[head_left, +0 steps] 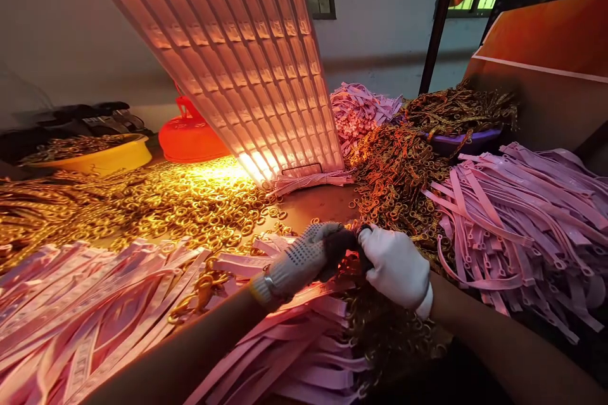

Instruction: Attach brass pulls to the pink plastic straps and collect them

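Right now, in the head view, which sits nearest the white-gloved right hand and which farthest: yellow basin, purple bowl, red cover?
From the right hand:
1. purple bowl, behind it, to the right.
2. red cover, back left.
3. yellow basin, far left, beyond the red cover.

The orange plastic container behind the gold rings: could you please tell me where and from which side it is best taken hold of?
Grip the upright loop handle on top of the orange container, coming from above and the left: the slanted ribbed panel overhangs its right side.
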`<state>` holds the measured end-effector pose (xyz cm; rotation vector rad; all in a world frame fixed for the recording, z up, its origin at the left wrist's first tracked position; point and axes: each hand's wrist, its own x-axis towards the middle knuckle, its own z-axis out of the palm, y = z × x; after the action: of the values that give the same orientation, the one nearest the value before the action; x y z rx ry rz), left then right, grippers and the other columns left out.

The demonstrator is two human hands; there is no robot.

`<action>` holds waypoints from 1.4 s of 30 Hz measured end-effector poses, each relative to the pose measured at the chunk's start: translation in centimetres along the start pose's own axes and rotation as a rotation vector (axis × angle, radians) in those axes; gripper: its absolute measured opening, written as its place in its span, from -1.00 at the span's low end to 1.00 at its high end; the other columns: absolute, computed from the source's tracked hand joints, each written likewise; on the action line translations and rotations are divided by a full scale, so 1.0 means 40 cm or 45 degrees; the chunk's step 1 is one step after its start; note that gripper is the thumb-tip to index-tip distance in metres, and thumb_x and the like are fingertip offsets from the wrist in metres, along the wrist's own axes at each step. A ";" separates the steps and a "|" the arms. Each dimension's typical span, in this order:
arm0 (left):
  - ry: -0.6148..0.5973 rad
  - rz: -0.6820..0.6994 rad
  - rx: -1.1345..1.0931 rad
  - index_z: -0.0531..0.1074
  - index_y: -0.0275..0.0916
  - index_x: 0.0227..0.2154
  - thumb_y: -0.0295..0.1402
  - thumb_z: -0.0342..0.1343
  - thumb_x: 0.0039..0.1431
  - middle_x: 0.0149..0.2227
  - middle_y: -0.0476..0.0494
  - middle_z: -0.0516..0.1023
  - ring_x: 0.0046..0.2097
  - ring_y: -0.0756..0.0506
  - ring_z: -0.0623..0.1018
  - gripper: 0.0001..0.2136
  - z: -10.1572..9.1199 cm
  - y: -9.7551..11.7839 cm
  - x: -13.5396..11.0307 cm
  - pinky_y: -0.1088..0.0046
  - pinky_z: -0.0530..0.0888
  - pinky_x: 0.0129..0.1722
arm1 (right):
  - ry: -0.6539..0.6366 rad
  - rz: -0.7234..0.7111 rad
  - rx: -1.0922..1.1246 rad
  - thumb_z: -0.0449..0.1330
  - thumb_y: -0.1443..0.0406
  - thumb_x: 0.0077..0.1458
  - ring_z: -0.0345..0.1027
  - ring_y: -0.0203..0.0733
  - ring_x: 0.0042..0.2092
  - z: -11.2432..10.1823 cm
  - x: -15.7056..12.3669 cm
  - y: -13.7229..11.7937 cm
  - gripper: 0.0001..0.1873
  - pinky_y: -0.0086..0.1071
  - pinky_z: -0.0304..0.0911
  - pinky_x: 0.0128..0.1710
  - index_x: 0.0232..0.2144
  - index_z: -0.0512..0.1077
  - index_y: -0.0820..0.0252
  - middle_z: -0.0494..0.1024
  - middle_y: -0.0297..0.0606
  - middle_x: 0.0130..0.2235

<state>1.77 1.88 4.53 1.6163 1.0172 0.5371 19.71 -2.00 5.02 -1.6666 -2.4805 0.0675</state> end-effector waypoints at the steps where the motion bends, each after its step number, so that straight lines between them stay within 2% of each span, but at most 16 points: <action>1: 0.022 0.061 0.092 0.32 -0.25 -0.52 -0.01 -0.04 0.31 -0.67 0.05 0.24 -0.62 0.07 0.20 -0.57 0.001 0.003 -0.001 0.56 0.13 -0.63 | -0.016 -0.012 -0.063 0.11 0.50 -0.04 0.47 -0.03 -0.22 -0.002 -0.002 -0.002 -0.64 -0.32 0.25 -0.29 -0.15 0.42 0.21 0.57 -0.10 -0.19; 4: 0.031 0.314 0.394 0.37 -0.28 -0.49 -0.11 0.02 0.30 -0.54 -0.02 0.41 -0.49 0.04 0.33 -0.64 -0.002 0.004 0.000 0.54 0.24 -0.50 | -0.016 -0.008 -0.204 0.08 0.50 0.01 0.46 -0.02 -0.23 0.003 -0.009 -0.003 -0.67 -0.30 0.26 -0.29 -0.15 0.43 0.25 0.56 -0.06 -0.20; 7: -0.102 0.446 0.540 0.44 -0.28 -0.41 -0.16 0.11 0.24 -0.43 -0.05 0.51 -0.40 0.01 0.38 -0.73 -0.005 -0.005 0.004 0.51 0.31 -0.39 | -0.010 0.003 -0.282 0.03 0.52 0.10 0.46 -0.01 -0.23 0.004 -0.013 0.000 -0.68 -0.29 0.28 -0.26 -0.13 0.43 0.28 0.56 -0.02 -0.20; 9: -0.150 0.373 0.425 0.42 -0.28 -0.44 -0.17 0.12 0.23 -0.47 -0.03 0.47 -0.44 0.02 0.36 -0.73 -0.010 -0.011 0.006 0.52 0.30 -0.42 | -0.041 0.010 -0.263 0.03 0.54 0.08 0.47 -0.01 -0.20 -0.005 -0.014 -0.001 -0.66 -0.29 0.29 -0.22 -0.11 0.43 0.28 0.56 -0.02 -0.18; 11: -0.122 0.188 0.192 0.38 -0.27 -0.48 -0.13 0.08 0.23 -0.54 0.01 0.38 -0.51 0.05 0.31 -0.69 -0.013 -0.016 0.005 0.54 0.26 -0.51 | -0.086 0.016 -0.207 0.05 0.55 0.04 0.48 -0.01 -0.16 -0.019 -0.013 -0.006 -0.61 -0.30 0.28 -0.19 -0.08 0.41 0.27 0.57 -0.02 -0.13; 14: -0.052 -0.021 -0.079 0.36 -0.27 -0.48 -0.05 0.08 0.23 -0.60 0.06 0.28 -0.59 0.07 0.25 -0.64 -0.011 -0.020 -0.005 0.56 0.19 -0.61 | -0.201 0.079 -0.130 0.08 0.55 -0.01 0.51 0.01 -0.18 -0.032 -0.009 -0.013 -0.54 -0.30 0.23 -0.28 -0.02 0.38 0.27 0.59 -0.02 -0.12; 18: 0.010 -0.001 -0.100 0.46 -0.31 -0.42 -0.12 0.09 0.21 -0.55 0.01 0.38 -0.53 0.05 0.30 -0.69 0.009 -0.033 -0.014 0.56 0.27 -0.56 | -0.311 0.195 0.011 0.10 0.54 -0.05 0.55 0.05 -0.21 -0.009 0.006 -0.010 -0.52 -0.30 0.06 -0.39 -0.03 0.37 0.25 0.63 -0.08 -0.23; 24: 0.087 0.178 0.122 0.47 -0.31 -0.48 -0.25 0.10 0.17 -0.52 0.00 0.43 -0.47 0.04 0.33 -0.77 0.022 -0.056 -0.015 0.56 0.29 -0.48 | -0.207 0.109 0.010 0.12 0.49 -0.11 0.54 0.00 -0.26 0.029 0.002 0.002 -0.63 -0.29 -0.06 -0.41 -0.17 0.39 0.23 0.63 -0.12 -0.33; 29: 0.099 0.195 0.165 0.42 -0.31 -0.51 -0.21 0.12 0.19 -0.53 0.01 0.42 -0.46 0.03 0.34 -0.73 0.033 -0.069 -0.017 0.56 0.26 -0.49 | -0.053 -0.036 -0.199 0.10 0.45 -0.16 0.51 0.01 -0.38 0.046 -0.014 -0.002 -0.72 -0.24 -0.17 -0.45 -0.29 0.41 0.25 0.58 -0.11 -0.45; 33: 0.107 0.259 0.241 0.46 -0.31 -0.49 -0.21 0.12 0.21 -0.49 -0.02 0.49 -0.44 0.02 0.39 -0.72 0.032 -0.056 -0.019 0.55 0.31 -0.45 | 0.057 -0.127 -0.233 0.10 0.44 -0.18 0.47 -0.04 -0.45 0.059 -0.019 -0.002 -0.77 -0.24 -0.21 -0.47 -0.37 0.41 0.24 0.53 -0.14 -0.53; 36: -0.045 0.288 0.291 0.55 -0.32 -0.36 -0.19 0.12 0.23 -0.38 -0.10 0.59 -0.35 -0.03 0.49 -0.73 -0.012 -0.032 -0.026 0.51 0.42 -0.34 | 0.063 -0.134 -0.196 0.11 0.43 -0.18 0.46 -0.04 -0.45 0.056 -0.020 0.004 -0.75 -0.25 -0.21 -0.47 -0.34 0.42 0.22 0.54 -0.16 -0.52; 38: -0.096 0.292 0.347 0.59 -0.30 -0.21 -0.18 0.13 0.23 -0.31 -0.13 0.64 -0.31 -0.05 0.53 -0.72 -0.074 -0.017 -0.038 0.48 0.45 -0.28 | 0.043 -0.102 -0.137 0.13 0.42 -0.13 0.46 -0.06 -0.44 0.049 -0.019 0.015 -0.77 -0.26 -0.17 -0.45 -0.33 0.43 0.20 0.56 -0.18 -0.49; 40: 0.020 0.252 0.466 0.59 -0.27 -0.13 -0.16 0.15 0.21 -0.30 -0.12 0.64 -0.33 -0.04 0.53 -0.69 -0.157 -0.005 -0.060 0.48 0.45 -0.29 | 0.041 -0.026 -0.018 0.15 0.38 -0.01 0.43 -0.10 -0.42 0.043 -0.017 0.030 -0.87 -0.29 -0.11 -0.44 -0.33 0.42 0.16 0.57 -0.20 -0.47; 42: 0.231 0.168 0.600 0.60 -0.24 -0.15 -0.12 0.19 0.15 -0.35 -0.09 0.63 -0.36 -0.05 0.52 -0.67 -0.248 -0.001 -0.092 0.47 0.45 -0.33 | 0.058 0.046 0.145 0.14 0.31 0.13 0.40 -0.14 -0.42 0.040 -0.014 0.046 -0.94 -0.32 -0.05 -0.43 -0.32 0.41 0.14 0.56 -0.25 -0.46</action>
<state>-7.91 4.29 8.04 2.0902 1.2432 0.5685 21.35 -1.76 3.15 -1.6473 -2.3667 0.1696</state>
